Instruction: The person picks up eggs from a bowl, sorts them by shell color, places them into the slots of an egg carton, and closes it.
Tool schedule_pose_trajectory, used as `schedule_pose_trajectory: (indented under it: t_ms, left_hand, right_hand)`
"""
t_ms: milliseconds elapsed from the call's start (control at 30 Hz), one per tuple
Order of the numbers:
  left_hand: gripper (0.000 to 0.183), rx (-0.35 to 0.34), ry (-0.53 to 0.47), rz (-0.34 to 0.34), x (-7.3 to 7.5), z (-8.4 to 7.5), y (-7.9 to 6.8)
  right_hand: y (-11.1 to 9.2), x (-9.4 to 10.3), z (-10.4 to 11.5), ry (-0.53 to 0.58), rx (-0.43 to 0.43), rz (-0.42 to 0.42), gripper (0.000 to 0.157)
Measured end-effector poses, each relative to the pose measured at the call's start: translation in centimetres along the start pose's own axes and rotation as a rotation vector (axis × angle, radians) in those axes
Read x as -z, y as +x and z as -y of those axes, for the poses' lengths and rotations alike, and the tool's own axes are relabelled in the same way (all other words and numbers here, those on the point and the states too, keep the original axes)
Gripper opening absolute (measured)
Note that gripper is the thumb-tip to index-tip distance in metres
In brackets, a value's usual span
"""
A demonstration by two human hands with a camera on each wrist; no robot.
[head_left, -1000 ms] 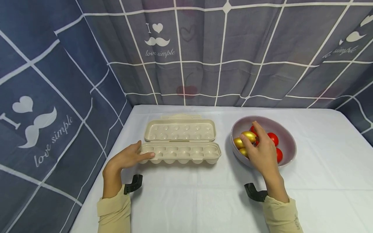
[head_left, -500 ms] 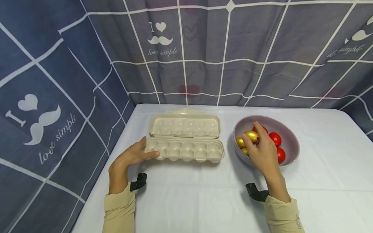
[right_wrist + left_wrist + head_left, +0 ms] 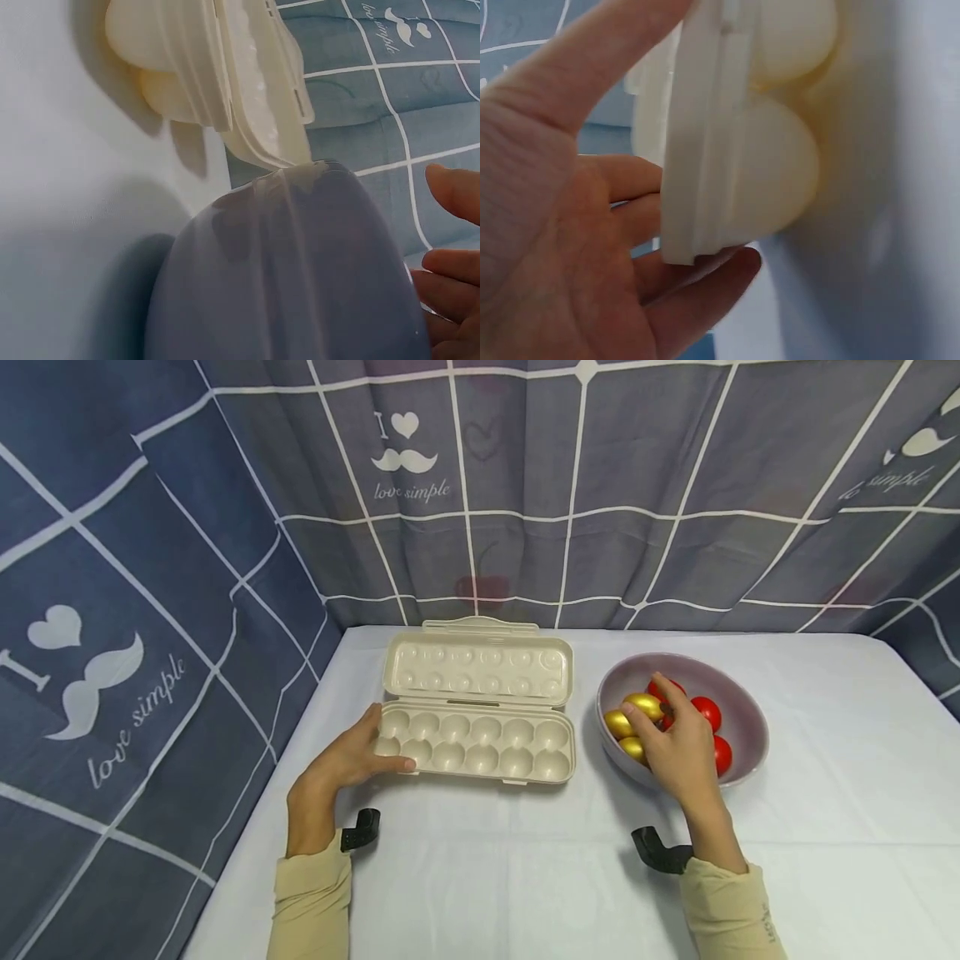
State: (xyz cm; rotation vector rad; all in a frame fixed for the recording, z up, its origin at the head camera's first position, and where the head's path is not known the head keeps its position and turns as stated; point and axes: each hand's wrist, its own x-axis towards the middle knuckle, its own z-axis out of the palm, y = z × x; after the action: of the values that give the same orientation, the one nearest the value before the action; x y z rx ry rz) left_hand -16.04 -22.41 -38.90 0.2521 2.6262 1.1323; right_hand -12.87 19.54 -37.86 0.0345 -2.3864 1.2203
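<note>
Head view: twelve-cup carton (image 3: 480, 745) lies open on the white tabletop (image 3: 510, 877), its lid (image 3: 480, 673) folded back toward the grid-patterned curtain (image 3: 517, 468). Lilac bowl (image 3: 747, 735) stands to the right of it, apart. Only this view looks into the bowl: gold pieces (image 3: 643, 704) on the left side, red balls (image 3: 707, 713) behind and to the right.

Left wrist view adds the carton's end wall and rounded cup undersides (image 3: 776, 172), both hidden from above. Thumb crosses one side; other fingers (image 3: 705, 300) curl round the end, one tip reaching beneath the rim.

Right wrist view gives the bowl's outer wall, which hides the contents, with part of the carton beyond. Thumb and some fingers show at the picture's edge, past the rim, a gap between them.

Left hand (image 3: 348, 760): gripping the carton by its left end, thumb along the front edge; the carton extends to the right from the hand. Right hand (image 3: 681, 752): over the bowl, thumb and forefinger about the uppermost gold piece, fingers partly bent. Whether it grips that piece, cannot tell.
</note>
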Motion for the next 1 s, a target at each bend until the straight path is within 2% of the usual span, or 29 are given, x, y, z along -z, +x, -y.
schedule_pose_trajectory:
  t_ms: [200,333,500,633,833,1000]
  left_hand:
    - [0.12,0.021,0.052,-0.018,-0.5,0.5,0.7]
    - [0.12,0.022,0.03,-0.026,-0.8,0.7,1.2]
    - [0.122,0.0,0.002,-0.048,-1.0,1.0,1.6]
    - [0.121,-0.036,-0.038,-0.077,-1.2,1.3,1.6]
    - [0.101,-0.111,-0.097,-0.114,-1.3,1.5,1.9]
    - [0.101,-0.104,-0.095,-0.116,-1.3,1.5,1.8]
  right_hand:
    - [0.2,0.1,-0.2,0.077,-0.061,0.057,0.055]
    - [0.3,0.2,-0.2,0.133,-0.09,0.117,0.055]
    - [0.5,0.2,-0.5,0.172,-0.083,0.193,0.056]
    - [0.5,0.2,-0.8,0.173,-0.091,0.217,0.057]
    - [0.5,0.3,-0.8,0.147,-0.118,0.257,0.059]
    - [0.5,0.4,-0.8,0.061,-0.12,0.316,0.061]
